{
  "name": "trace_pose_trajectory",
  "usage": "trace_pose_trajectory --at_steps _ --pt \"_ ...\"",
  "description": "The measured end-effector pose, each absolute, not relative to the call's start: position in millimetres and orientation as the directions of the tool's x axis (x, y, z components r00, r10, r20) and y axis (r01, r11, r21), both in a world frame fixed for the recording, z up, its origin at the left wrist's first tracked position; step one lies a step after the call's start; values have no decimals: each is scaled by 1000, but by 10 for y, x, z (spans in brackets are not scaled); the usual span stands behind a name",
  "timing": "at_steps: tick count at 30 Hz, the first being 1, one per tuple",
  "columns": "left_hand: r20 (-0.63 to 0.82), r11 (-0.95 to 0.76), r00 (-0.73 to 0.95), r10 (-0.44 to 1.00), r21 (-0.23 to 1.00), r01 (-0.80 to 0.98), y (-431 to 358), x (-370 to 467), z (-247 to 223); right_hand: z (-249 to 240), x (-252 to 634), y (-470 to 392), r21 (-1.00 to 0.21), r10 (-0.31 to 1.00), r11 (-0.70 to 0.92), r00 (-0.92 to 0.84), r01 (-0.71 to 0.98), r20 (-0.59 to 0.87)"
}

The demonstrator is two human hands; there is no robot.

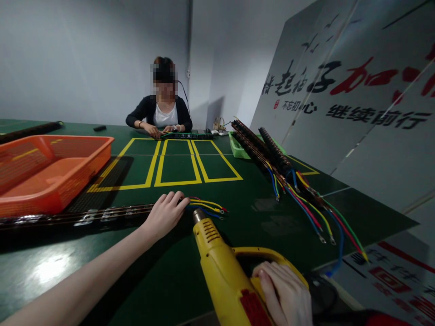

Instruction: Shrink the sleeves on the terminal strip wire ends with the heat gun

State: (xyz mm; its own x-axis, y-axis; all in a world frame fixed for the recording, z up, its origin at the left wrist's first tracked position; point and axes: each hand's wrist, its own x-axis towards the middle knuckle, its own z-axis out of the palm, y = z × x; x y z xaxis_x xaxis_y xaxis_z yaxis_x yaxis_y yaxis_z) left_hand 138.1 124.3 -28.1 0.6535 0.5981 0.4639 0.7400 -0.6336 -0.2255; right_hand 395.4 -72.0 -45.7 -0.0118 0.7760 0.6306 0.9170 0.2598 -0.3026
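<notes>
My right hand [283, 290] is wrapped round the handle of a yellow heat gun [222, 262]. The gun's metal nozzle points away from me, close to the blue wires of a long dark wire harness [112, 214]. My left hand [166, 212] grips that harness near its right end, fingers curled over the top. Beyond those fingers, yellow, blue and red wires [210, 206] fan out to the right, with ring terminals at their tips. The harness lies across the table and runs out of view on the left.
An orange basket [64, 181] stands behind the harness at the left. Further harnesses [268, 154] rest on a green basket [238, 147] at the right, their coloured wires hanging forward. Yellow tape frames mark the green table [217, 190]. Across it, a person [163, 108] handles another dark strip.
</notes>
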Motion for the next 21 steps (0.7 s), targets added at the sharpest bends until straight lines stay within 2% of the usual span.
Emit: trace_pose_trajectory --at_steps 4,10,13,17,21 --pt "475 -630 646 598 -219 745 1261 1399 -285 -404 3831 -720 -294 771 257 -11 921 637" --pt "477 -657 616 627 -100 747 1340 1385 -318 -281 3569 -700 -236 737 258 -33 937 675" --pt "493 -662 601 629 -66 747 1364 1382 -332 -251 3506 -666 -249 743 244 -15 937 669" --pt "515 -646 565 644 -29 763 1388 1384 -350 -320 3482 -556 -255 747 152 58 955 662" --pt "517 -644 553 653 -5 765 1399 1369 -346 -386 3491 -419 -165 725 63 69 984 686"
